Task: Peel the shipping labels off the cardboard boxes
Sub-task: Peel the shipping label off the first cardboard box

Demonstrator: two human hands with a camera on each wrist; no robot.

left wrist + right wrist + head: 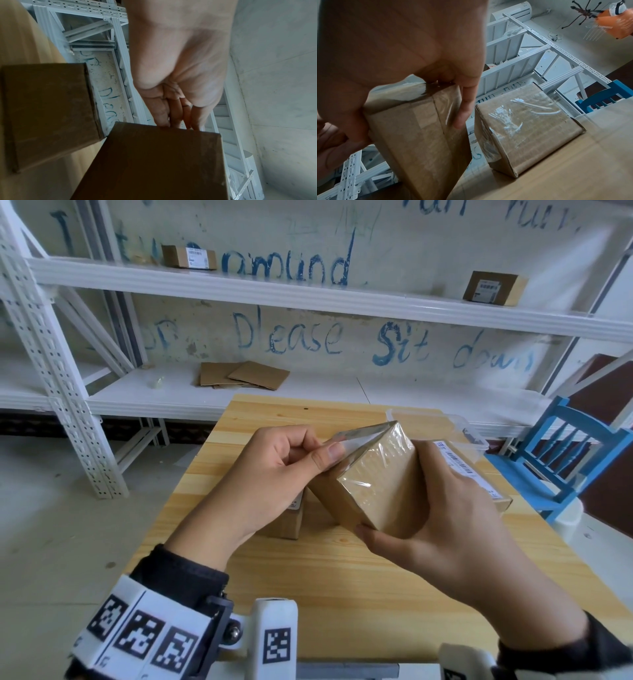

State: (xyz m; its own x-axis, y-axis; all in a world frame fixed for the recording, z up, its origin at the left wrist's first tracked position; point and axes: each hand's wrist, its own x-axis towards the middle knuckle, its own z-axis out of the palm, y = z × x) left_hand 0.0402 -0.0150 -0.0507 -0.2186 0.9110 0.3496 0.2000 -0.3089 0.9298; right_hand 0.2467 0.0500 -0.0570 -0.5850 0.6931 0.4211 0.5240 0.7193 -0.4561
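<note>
Tilting a cardboard box [373, 484] above the wooden table's [325, 577] middle, right hand [442, 518] clamping it steady; left hand [274, 470] pinching the half-lifted label [359, 434], peeling toward the near-left corner.

A brown cardboard box [373, 484], wrapped in glossy clear film, is held tilted above the wooden table, one corner pointing up; a strip of clear film or label [356, 433] is lifted off its far upper edge (print not legible). Right of it lies a second box [493, 491] bearing a white barcode label [462, 469]; a third box [284, 518] sits left, partly hidden
</note>
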